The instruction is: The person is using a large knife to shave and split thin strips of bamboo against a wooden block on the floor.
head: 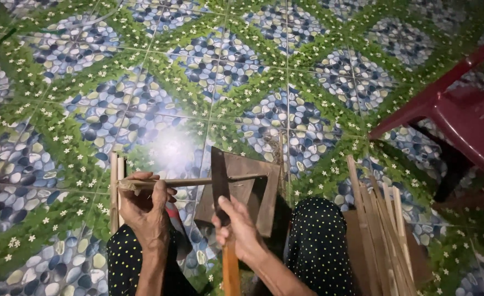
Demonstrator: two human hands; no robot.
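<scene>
Two hands (146,205); one knife (220,181); one wooden block (255,192); one red chair (467,118); one bundle of bamboo strips (382,225).

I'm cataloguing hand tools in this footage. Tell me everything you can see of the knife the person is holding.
The knife has a broad, dark, flat blade that looks like metal, standing nearly upright, and a pale orange-brown wooden handle running down out of the picture. The right hand grips it where blade meets handle. Its edge meets a thin bamboo strip held level by the left hand. A wooden block lies behind it on the patterned tile floor.
</scene>
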